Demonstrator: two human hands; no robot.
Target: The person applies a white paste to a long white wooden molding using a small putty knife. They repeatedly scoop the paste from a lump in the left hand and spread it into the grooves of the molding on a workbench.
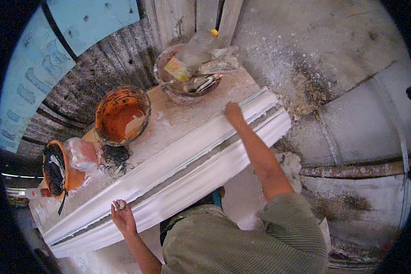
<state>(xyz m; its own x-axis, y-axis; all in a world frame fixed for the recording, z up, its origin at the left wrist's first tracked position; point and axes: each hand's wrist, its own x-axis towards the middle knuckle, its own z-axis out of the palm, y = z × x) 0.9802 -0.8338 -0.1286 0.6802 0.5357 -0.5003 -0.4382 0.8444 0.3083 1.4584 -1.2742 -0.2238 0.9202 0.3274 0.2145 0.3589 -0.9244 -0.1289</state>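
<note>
Left hand, at seven o'clock, pinches a small scrap on the long white plaster moulding; right hand, at twelve, presses flat, best kept steadying.

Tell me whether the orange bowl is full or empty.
Nearly empty: the orange bowl stands upright, its stained inner wall bare, only a pale smear low inside.

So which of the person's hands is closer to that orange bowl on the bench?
Left. The left hand rests on the near edge of the white moulding, below the orange bowl. The right hand reaches to the moulding's far end, well off to the bowl's right.
</note>
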